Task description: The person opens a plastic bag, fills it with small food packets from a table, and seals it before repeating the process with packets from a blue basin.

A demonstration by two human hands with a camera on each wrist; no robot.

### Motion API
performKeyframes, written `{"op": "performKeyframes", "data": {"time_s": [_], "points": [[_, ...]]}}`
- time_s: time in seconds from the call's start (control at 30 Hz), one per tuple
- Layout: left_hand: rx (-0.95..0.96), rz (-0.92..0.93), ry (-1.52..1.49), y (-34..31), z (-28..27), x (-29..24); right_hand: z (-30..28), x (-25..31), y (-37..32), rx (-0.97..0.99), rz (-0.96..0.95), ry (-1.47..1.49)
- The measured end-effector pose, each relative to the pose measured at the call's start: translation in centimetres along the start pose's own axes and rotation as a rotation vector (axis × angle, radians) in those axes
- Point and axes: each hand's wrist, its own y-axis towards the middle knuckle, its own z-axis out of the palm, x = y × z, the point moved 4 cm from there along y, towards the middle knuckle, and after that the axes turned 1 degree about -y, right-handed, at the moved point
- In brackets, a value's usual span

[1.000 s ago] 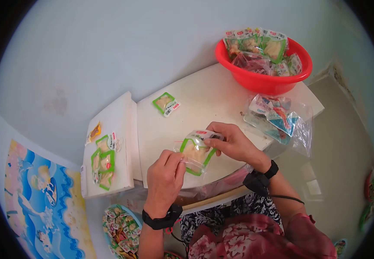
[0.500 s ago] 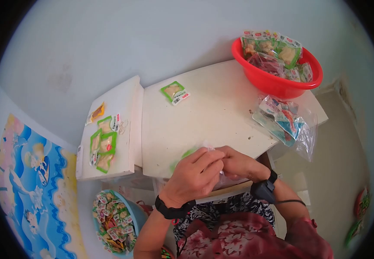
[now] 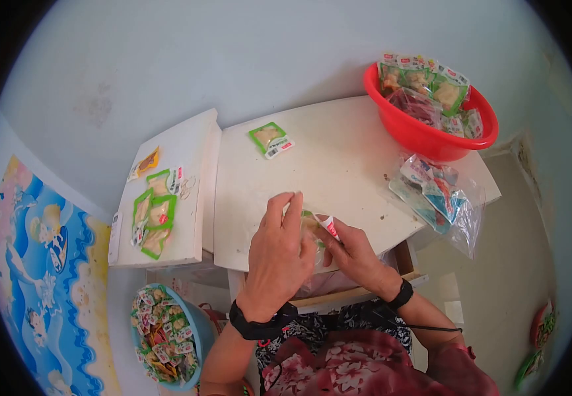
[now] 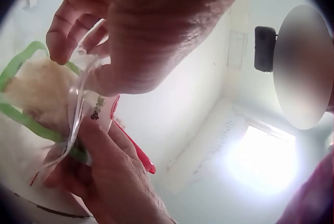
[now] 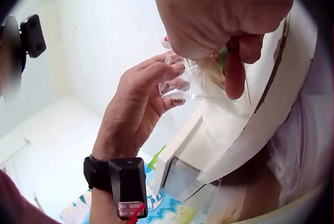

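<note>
A green-edged food packet point(image 4: 44, 88) with pale contents is between both hands over the front of the white table point(image 3: 233, 228). My right hand point(image 3: 358, 256) grips its white printed end, thumb on top. A clear plastic bag point(image 5: 195, 86) lies round the packet, its rim crossing near the printed end in the left wrist view. My left hand point(image 3: 279, 254) pinches the bag's rim between thumb and fingers. In the head view the left hand hides much of the packet. Another green-edged packet point(image 3: 271, 138) lies farther back on the table.
A red basin point(image 3: 425, 135) full of packets stands at back right, before it a clear bag with blue-white packs point(image 3: 441, 191). Several packets point(image 3: 157, 214) lie on the left-hand board point(image 3: 190, 152). Below, a blue tub point(image 3: 200, 343) holds many packets. An open drawer point(image 3: 408, 264) juts out in front.
Both hands came close together over the table's front edge, then parted slightly. The packet, earlier in plain view, is now largely behind the left hand. The head view has shifted a little.
</note>
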Motion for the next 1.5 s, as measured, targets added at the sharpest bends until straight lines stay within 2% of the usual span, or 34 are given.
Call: {"op": "performKeyframes", "data": {"time_s": [0.1, 0.2, 0.3, 0.37, 0.43, 0.5, 0.6, 0.67, 0.7, 0.8, 0.9, 1.0, 1.1, 1.2, 1.3, 1.37, 1.43, 1.5], "points": [[-0.022, 0.03, 0.03, 0.0, -0.2, -0.2, -0.1, 1.9, 0.0, -0.116, -0.465, -0.349], [-0.077, 0.059, 0.01, 0.3, -0.3, -1.1, -0.1, 3.1, 0.0, -0.055, -0.445, -0.404], [-0.088, 0.168, 0.012, -0.2, 1.8, -2.5, 1.1, 0.1, 0.0, 0.118, -0.306, -0.671], [-0.071, 0.271, -0.053, -1.0, 3.2, -3.7, 1.0, 1.1, -0.4, 0.009, -0.444, -0.403], [-0.091, 0.26, -0.069, -1.2, 3.4, -3.6, 0.9, 0.8, -0.1, 0.005, -0.428, -0.177], [-0.175, 0.272, -0.058, -1.3, 3.2, -2.6, 0.6, -0.6, 1.2, 0.1, -0.26, 0.001], [-0.226, 0.159, 0.008, -1.8, 2.0, -2.1, -0.5, -0.7, 1.4, 0.107, 0.279, 0.27], [-0.248, 0.124, 0.007, -2.2, 2.0, -2.1, -0.4, 1.3, 0.9, 0.007, 0.352, 0.324], [-0.26, 0.107, 0.006, -2.4, 1.9, -2.1, -0.2, 1.8, 0.9, -0.044, 0.387, 0.35], [-0.198, 0.138, 0.004, -3.4, 3.1, -1.0, 1.7, -1.0, 2.0, 0.0, 0.331, 0.798], [-0.15, 0.303, -0.127, -3.9, 3.9, -2.4, 2.4, 0.4, 0.5, 0.081, 0.314, 0.859], [-0.106, 0.344, -0.242, -3.7, 3.7, -2.3, 2.0, -1.7, -0.5, 0.023, 0.199, 0.776], [-0.065, 0.322, -0.342, -3.7, 2.9, -2.0, 1.1, -1.9, 0.2, 0.158, -0.107, -0.175], [-0.058, 0.305, -0.419, -4.0, 2.8, -2.3, 0.7, -0.3, 1.0, 0.202, -0.394, -0.793], [-0.055, 0.295, -0.469, -4.1, 3.5, -2.0, 0.6, -2.4, 1.8, 0.134, -0.501, -0.676], [-0.052, 0.291, -0.506, -4.2, 4.0, -1.8, 1.1, -3.6, 2.4, 0.026, -0.636, -0.787], [-0.065, 0.294, -0.54, -4.4, 4.3, -1.7, 1.3, -3.0, 2.7, 0.027, -0.697, -0.842], [-0.08, 0.25, -0.533, -4.5, 4.2, -1.6, 0.9, -1.7, 2.6, 0.137, -0.686, -0.841]]}}
